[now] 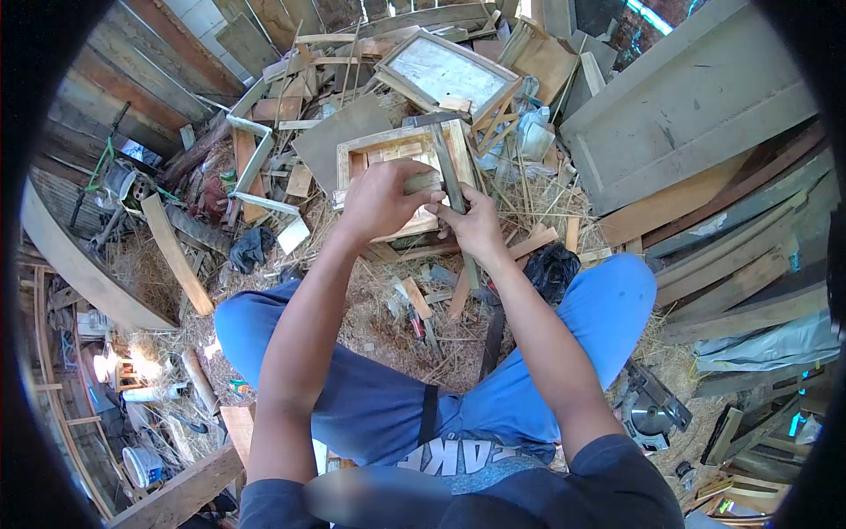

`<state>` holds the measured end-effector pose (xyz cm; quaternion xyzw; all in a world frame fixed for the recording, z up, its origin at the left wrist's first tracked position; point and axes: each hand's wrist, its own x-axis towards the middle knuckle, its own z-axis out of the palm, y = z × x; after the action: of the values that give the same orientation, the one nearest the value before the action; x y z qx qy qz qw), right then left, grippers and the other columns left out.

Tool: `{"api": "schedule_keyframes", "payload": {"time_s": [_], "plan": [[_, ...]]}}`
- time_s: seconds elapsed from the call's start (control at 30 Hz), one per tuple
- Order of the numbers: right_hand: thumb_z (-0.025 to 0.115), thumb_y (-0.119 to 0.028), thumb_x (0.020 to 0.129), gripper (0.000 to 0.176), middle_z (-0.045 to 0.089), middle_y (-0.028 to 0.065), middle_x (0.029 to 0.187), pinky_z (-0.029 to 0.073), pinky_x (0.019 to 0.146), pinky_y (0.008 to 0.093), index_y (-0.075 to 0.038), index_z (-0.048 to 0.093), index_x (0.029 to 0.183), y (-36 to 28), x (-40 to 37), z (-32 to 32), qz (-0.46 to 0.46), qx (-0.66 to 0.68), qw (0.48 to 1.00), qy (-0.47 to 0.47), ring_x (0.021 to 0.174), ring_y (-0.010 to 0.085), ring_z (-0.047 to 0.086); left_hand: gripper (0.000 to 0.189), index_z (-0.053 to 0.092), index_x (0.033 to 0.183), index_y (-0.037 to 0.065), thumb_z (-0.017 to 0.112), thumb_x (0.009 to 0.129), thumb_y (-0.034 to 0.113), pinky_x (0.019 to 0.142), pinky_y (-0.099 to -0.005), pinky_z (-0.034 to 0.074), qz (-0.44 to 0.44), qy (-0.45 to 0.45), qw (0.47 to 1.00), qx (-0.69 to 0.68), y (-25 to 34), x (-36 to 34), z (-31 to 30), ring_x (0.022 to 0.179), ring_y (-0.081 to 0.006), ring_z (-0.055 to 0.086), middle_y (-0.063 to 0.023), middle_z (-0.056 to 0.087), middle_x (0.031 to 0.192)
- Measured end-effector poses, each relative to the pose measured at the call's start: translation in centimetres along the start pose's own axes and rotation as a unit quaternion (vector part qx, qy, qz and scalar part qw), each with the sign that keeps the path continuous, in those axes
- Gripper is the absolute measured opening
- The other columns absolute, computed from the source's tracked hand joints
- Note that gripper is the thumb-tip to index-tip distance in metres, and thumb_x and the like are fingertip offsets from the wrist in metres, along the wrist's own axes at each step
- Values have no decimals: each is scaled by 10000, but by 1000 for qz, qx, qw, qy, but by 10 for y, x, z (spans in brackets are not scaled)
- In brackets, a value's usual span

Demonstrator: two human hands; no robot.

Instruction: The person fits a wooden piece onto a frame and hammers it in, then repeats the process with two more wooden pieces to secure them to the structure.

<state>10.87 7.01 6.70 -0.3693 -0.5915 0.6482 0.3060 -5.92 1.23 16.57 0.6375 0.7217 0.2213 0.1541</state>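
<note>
Your left hand (379,198) is closed over the near edge of the frame (401,150), which rests on the straw between your knees; the slat (451,172) stands across the frame's right side, pinched in the fingers of your right hand (476,222).

Hazards, as judged from this position: the frame sits on loose straw and offcuts and may rock, letting the slat slide off its edge; the slat looks rough, so bare fingers risk splinters if it slips through the pinch; the saw (652,410) lies just beside your right leg, near enough to be knocked if you shift.

Count: two hands, both gripping; two frames, the held one and a larger frame (445,70) behind it; one slat in hand; one saw.
</note>
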Motion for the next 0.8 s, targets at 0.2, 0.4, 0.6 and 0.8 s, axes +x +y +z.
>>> {"api": "schedule_keyframes", "payload": {"time_s": [0.2,0.4,0.6,0.8], "plan": [[818,-166,906,337,728,36,849,568,577,278,-8,691,1176,-3,-1,2,-3,5,1000,14,666,106,693,463,755,1161,44,848,818,341,809,-434,563,10,11,1000,-10,4,0,0,944,-365,733,-198,749,1048],[807,-157,912,314,724,34,832,558,581,287,-14,694,1167,7,3,1,-17,14,1000,16,662,114,693,482,766,1167,88,854,810,400,798,-438,563,-38,-27,999,-5,7,1,-4,932,-363,735,-182,760,996],[762,-90,920,271,719,48,829,556,629,297,-10,686,1168,3,1,-2,-36,-66,997,16,685,118,687,534,787,1166,183,832,780,548,798,-471,567,-39,-11,999,28,12,2,0,902,-347,745,-145,769,898],[796,-124,912,318,723,45,862,561,624,284,0,677,1180,-14,-4,0,-12,-68,997,20,683,115,687,521,791,1163,188,808,803,564,806,-475,567,-54,-14,998,26,15,3,-1,904,-352,743,-152,769,909]]}}
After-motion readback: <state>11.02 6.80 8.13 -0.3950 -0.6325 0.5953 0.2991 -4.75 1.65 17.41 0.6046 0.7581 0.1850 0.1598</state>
